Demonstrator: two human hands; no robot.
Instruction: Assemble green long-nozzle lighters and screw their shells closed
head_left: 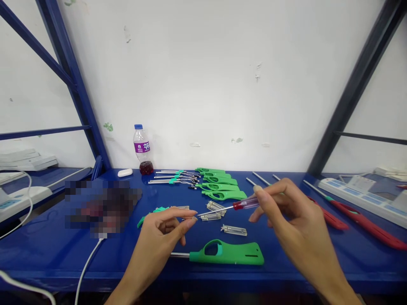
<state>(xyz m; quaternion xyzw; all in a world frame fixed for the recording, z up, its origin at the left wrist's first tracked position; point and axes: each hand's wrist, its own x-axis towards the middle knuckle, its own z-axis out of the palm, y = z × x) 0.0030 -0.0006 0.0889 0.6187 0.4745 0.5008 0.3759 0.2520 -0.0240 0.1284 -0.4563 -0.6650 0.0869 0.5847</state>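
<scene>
My right hand [288, 216] pinches a small screwdriver [237, 206] with a clear red handle, its thin shaft pointing left. The tip nearly meets my left hand [165, 231], whose fingers are pinched together on something too small to make out. Just below the hands a green lighter body [227, 253] with a metal tube lies flat on the blue table [47, 254]. Small clear plastic parts [233, 230] lie between the hands, with another green piece [152, 212] behind my left hand.
Green lighter shells [219, 184] and metal tube assemblies [173, 176] lie in rows at the back. A drink bottle [143, 149] stands by the wall. Red lighters [362, 220] and a power strip [359, 192] sit at the right. White cables [87, 264] cross the left front.
</scene>
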